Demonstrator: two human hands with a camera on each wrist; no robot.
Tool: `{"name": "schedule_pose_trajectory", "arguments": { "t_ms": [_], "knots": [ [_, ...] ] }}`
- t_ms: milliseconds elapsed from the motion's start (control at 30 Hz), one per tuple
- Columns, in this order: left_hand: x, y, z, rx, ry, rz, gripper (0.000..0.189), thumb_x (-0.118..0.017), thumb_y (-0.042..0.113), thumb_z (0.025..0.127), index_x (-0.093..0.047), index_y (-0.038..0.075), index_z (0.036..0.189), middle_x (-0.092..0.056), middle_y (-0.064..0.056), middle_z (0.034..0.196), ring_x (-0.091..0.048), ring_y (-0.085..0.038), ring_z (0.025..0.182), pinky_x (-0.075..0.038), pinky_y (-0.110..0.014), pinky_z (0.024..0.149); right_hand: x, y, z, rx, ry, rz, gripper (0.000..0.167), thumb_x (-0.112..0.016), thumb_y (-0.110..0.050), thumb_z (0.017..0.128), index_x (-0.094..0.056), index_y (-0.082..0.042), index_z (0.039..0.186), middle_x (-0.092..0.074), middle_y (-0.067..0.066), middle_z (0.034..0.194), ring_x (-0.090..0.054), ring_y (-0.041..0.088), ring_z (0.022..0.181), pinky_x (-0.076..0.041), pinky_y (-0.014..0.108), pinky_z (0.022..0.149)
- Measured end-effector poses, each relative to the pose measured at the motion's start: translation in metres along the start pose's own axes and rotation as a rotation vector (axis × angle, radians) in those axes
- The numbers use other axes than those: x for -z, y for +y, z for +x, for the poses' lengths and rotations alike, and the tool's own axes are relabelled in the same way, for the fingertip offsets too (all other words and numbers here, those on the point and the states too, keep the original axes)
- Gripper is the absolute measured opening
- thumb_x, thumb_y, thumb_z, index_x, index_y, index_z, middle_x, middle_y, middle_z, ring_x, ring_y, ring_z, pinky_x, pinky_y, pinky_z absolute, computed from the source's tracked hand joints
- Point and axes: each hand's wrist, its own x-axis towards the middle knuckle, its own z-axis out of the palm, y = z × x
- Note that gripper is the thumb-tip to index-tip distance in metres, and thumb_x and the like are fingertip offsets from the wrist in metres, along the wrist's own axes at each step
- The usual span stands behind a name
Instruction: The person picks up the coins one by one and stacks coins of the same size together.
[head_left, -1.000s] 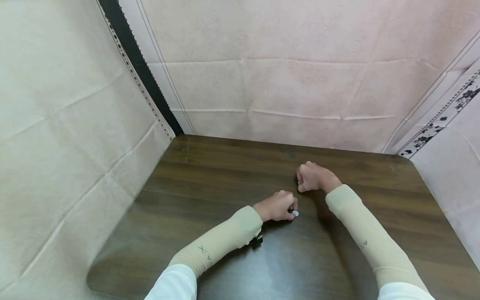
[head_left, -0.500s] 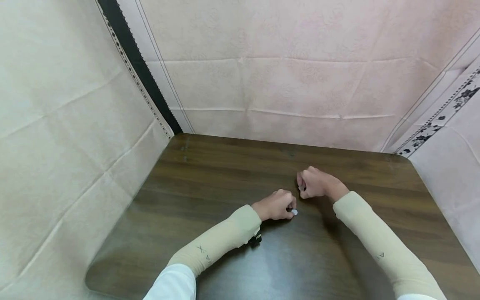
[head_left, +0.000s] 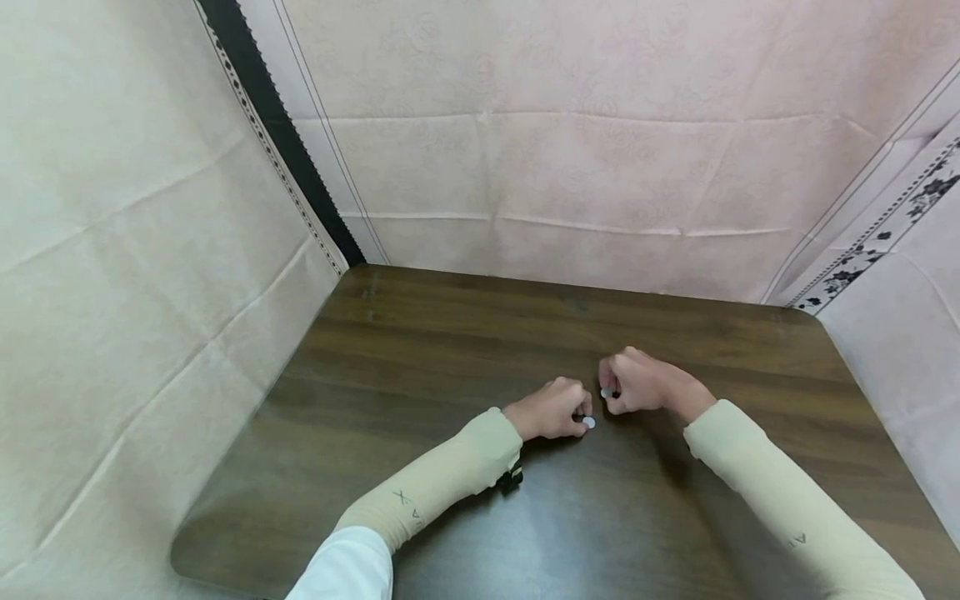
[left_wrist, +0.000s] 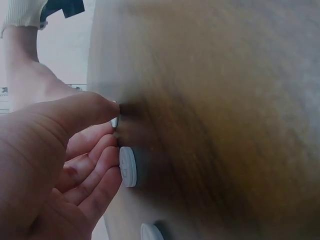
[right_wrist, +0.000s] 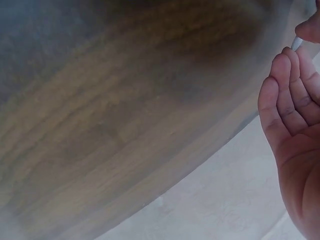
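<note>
On the dark wooden table, my left hand pinches a small white disc between thumb and forefinger. Beside its other fingertips in the left wrist view stands a second white disc with a raised mark, touching or almost touching them. Part of a third disc shows at the bottom edge there. A little farther off and to the right, my right hand holds another white disc by its thumb and forefinger tips. Only that disc's thin edge shows in the right wrist view.
Pale cloth hangs behind the table's far edge, and more cloth drapes along the left side. A small black device sits under my left wrist.
My right hand has come nearer to me and slightly right, and the disc in its fingers now shows more clearly. The left hand has stayed nearly still.
</note>
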Motion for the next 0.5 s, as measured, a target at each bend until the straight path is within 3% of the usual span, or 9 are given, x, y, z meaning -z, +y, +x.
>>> {"name": "schedule_pose_trajectory", "arguments": {
  "t_ms": [500],
  "knots": [
    [-0.003,-0.002,0.001,-0.021,0.018,-0.001,0.013,-0.079,0.018,0.095,-0.077,0.009,0.105,-0.073,-0.001,0.104,-0.065,-0.006,0.093,-0.051,-0.013,0.079,-0.015,-0.025,-0.013,0.047,0.013,0.051,0.012,-0.08,-0.009,0.08,-0.071,-0.012,0.087,-0.069,-0.006,0.078,-0.059,-0.002,0.066,-0.053,0.021,0.062]
  ]
}}
